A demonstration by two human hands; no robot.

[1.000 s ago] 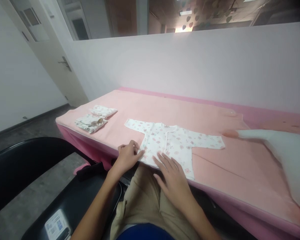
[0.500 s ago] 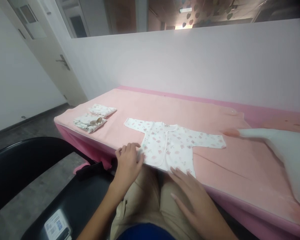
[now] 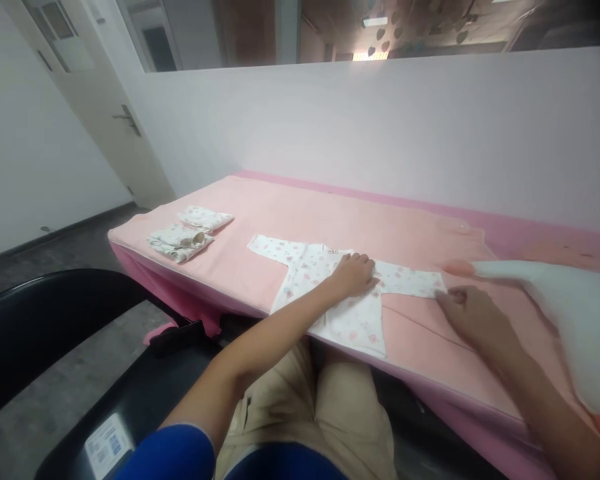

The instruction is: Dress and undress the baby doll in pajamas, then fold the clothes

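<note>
A white baby shirt (image 3: 310, 273) with small pink prints lies spread on the pink-covered table, sleeves out to both sides and its hem at the front edge. My left hand (image 3: 354, 273) reaches across its front, fingers curled onto the cloth near the base of the right-hand sleeve. At that sleeve's cuff, my right hand (image 3: 465, 310) has thumb and fingers pinched together on the fabric. Part of the shirt's front and neckline is hidden behind my left hand and forearm.
Folded printed garments (image 3: 180, 241) lie on the table's left end. A white, curved plush-like thing (image 3: 575, 320) with orange ends rests at the right. A black chair (image 3: 165, 380) stands to my left, with a white labelled object (image 3: 109, 445) on it. A white wall (image 3: 380, 133) rises behind the table.
Both hands have left the shirt's lower edge. My left hand has moved up and right to the sleeve base; my right hand has gone right and closed on the cuff.
</note>
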